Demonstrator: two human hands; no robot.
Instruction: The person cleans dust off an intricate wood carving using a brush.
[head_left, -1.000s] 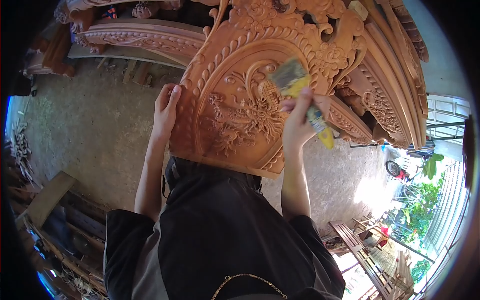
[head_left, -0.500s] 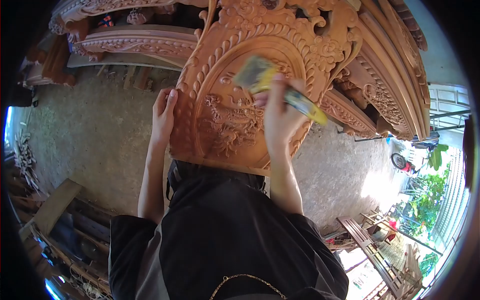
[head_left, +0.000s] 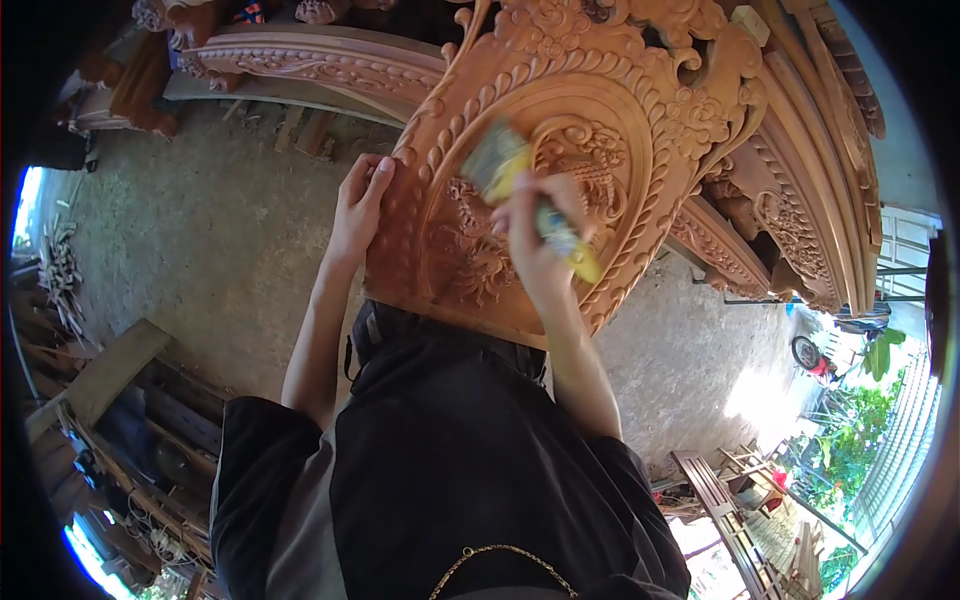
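Note:
A carved wooden panel (head_left: pixel 625 235) with an oval relief leans close in front of my body. My left hand (head_left: pixel 362 205) grips its left edge, thumb on the face and fingers along the side. In my right hand (head_left: pixel 545 235) is a wide, flat paintbrush (head_left: pixel 497 160) with a yellow handle, blurred by motion. The bristles point up and left, over the left part of the oval, and the fingers wrap around the handle. Below the brush, part of the relief shows darker than the wood around it.
More carved wooden pieces (head_left: pixel 330 62) lie behind the panel, with a stack of long carved parts (head_left: pixel 800 215) at the right. Concrete floor (head_left: pixel 230 250) spreads on both sides. Wood scraps and planks (head_left: pixel 125 370) lie at the left; a slatted wooden frame (head_left: pixel 725 520) is lower right.
The brush has swung across the oval, its handle now steeper and closer to the panel's lower part. The panel sits further right in view. My left hand keeps its hold on the edge.

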